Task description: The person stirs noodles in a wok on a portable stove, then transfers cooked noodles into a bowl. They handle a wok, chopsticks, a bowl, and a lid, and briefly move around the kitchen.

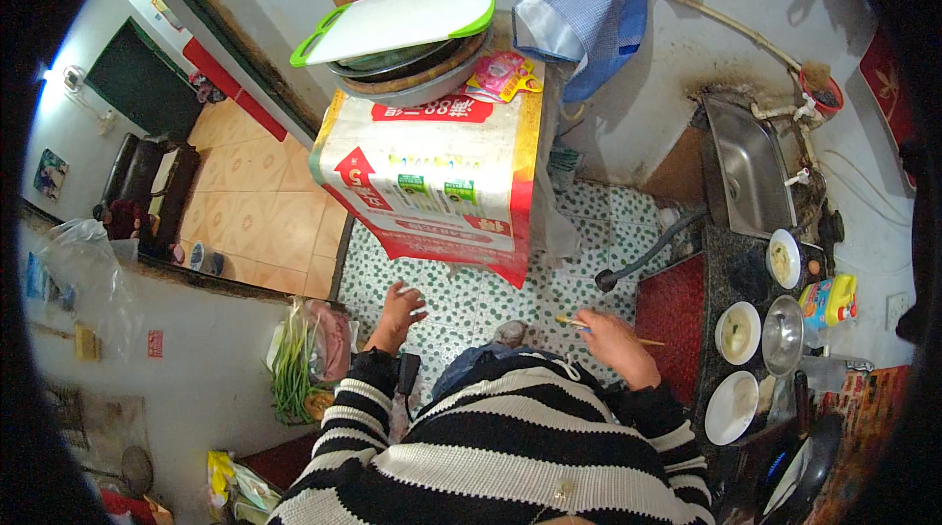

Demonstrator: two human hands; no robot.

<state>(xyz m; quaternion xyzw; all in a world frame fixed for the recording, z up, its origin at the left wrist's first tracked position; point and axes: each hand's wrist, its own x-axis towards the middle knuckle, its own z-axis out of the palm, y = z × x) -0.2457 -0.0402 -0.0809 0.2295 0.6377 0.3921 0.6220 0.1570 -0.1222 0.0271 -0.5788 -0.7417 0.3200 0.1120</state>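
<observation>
My right hand (620, 346) is closed around a pair of thin wooden chopsticks (569, 321), which stick out on both sides of the fist. It hangs over the floor, left of the dark counter. My left hand (396, 319) is held out in the air with its fingers apart and nothing in it, right of a bunch of green onions (290, 378). On the counter stand a white bowl with pale liquid (738, 333), a white bowl with pale food (784, 258), a third white bowl (732, 407) and a metal bowl (783, 335).
A dark wok (814, 466) sits over a blue flame at the lower right. Behind the bowls is a steel sink (751, 167). Ahead, a printed cover (422, 162) drapes a stand bearing stacked basins and a white-green cutting board (402, 23). A doorway opens at left.
</observation>
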